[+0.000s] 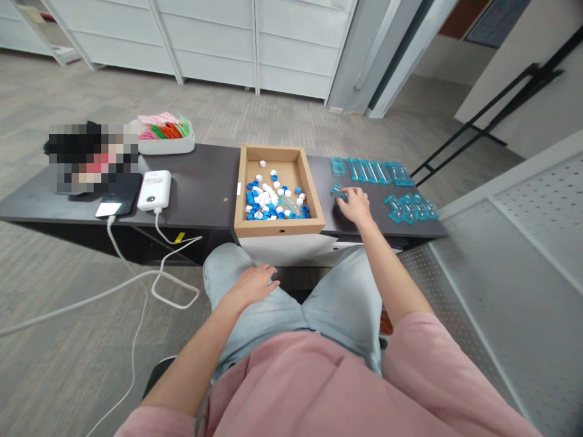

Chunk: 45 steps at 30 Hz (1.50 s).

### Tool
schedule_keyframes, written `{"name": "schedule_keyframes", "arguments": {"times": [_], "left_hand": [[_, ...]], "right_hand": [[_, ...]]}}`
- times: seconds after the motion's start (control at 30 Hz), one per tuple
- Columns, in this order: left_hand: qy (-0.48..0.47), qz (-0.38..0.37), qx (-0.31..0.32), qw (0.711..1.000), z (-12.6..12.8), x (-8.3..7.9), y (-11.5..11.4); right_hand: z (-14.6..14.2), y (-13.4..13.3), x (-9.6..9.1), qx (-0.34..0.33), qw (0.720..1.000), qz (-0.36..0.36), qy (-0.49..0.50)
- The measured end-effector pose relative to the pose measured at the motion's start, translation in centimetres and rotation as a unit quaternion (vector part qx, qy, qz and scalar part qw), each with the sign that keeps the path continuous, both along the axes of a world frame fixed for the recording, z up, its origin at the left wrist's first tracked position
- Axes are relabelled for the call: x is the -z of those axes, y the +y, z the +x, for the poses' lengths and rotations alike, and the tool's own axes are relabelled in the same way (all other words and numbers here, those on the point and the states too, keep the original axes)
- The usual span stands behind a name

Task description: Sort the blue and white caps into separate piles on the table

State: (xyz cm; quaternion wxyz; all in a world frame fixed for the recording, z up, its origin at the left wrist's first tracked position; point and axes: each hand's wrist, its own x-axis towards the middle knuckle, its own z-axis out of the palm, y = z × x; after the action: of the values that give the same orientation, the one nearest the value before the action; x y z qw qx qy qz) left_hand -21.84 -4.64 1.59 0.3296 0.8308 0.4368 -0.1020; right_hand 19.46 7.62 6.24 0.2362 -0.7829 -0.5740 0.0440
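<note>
My right hand (pixel 354 205) is on the dark tabletop, right of the cardboard box. Its fingers are closed on a small translucent teal plastic piece (pixel 337 189), which they partly cover. My left hand (pixel 257 283) lies on my left thigh with its fingers stretched out and nothing in it. Between the hands' sides stands the open cardboard box (pixel 314 188), holding many small blue and white pieces (pixel 268 200) and some clear teal plastic. Several curved teal pieces (pixel 410 208) lie in a row right of my right hand. Behind them is a row of straight teal pieces (pixel 368 170).
On the table's left are a white tub (pixel 168 145) of colourful strips, a white power bank (pixel 155 190) and a phone (pixel 119 194). White cables (pixel 159 276) hang off the front edge. A perforated grey panel (pixel 501 291) stands at the right; white cabinets (pixel 204 36) line the back.
</note>
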Motion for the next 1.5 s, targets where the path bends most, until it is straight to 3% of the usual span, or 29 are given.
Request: {"name": "schedule_keyframes", "arguments": {"times": [0.17,0.3,0.4,0.5,0.6,0.73,0.8,0.87,0.97,1.07,1.17,1.3,1.4,1.5], "left_hand": [[0.011,0.006,0.012,1.000,0.1,-0.7,-0.1],[0.012,0.008,0.007,1.000,0.2,-1.0,-0.2],[0.008,0.005,0.001,1.000,0.2,-0.9,-0.2],[0.010,0.006,0.003,1.000,0.2,-0.7,-0.1],[0.017,0.012,0.010,1.000,0.2,-0.6,-0.1],[0.037,0.015,0.019,0.999,0.4,-0.6,-0.1],[0.038,0.017,0.018,0.999,0.4,-0.7,-0.1],[0.037,0.016,0.014,0.999,0.4,-0.8,-0.1],[0.034,0.016,0.011,0.999,0.3,-0.8,-0.2],[0.036,0.018,0.020,0.999,0.3,-0.9,-0.2],[0.044,0.019,0.024,0.999,0.5,-1.0,-0.4],[0.045,0.020,0.026,0.998,0.7,-1.0,-0.5],[0.050,0.020,0.032,0.998,0.7,-1.0,-0.5],[0.052,0.022,0.033,0.998,0.6,-0.8,-0.4]], "right_hand": [[2.0,-0.1,0.7,-0.002,0.999,0.027,0.033],[1.6,0.6,-0.8,0.019,0.997,0.031,0.075],[0.0,1.2,-2.4,0.036,0.985,0.076,0.150],[-3.6,1.8,-3.9,-0.018,0.974,0.102,0.199],[-9.3,2.4,-5.0,-0.145,0.959,0.093,0.226],[-16.6,3.2,-5.8,-0.256,0.944,0.067,0.195],[-18.7,3.4,-5.8,-0.286,0.940,0.042,0.181],[-19.0,3.5,-5.7,-0.299,0.938,0.029,0.172],[-15.7,2.9,-5.4,-0.282,0.949,0.057,0.133],[-8.6,1.5,-4.8,-0.208,0.972,0.088,0.062],[0.3,-1.0,-3.7,-0.040,0.995,0.086,-0.028],[9.8,-5.1,-1.6,0.183,0.979,0.027,-0.085],[13.0,-7.4,0.0,0.233,0.969,-0.020,-0.081],[13.3,-8.4,1.2,0.217,0.972,-0.036,-0.080]]}}
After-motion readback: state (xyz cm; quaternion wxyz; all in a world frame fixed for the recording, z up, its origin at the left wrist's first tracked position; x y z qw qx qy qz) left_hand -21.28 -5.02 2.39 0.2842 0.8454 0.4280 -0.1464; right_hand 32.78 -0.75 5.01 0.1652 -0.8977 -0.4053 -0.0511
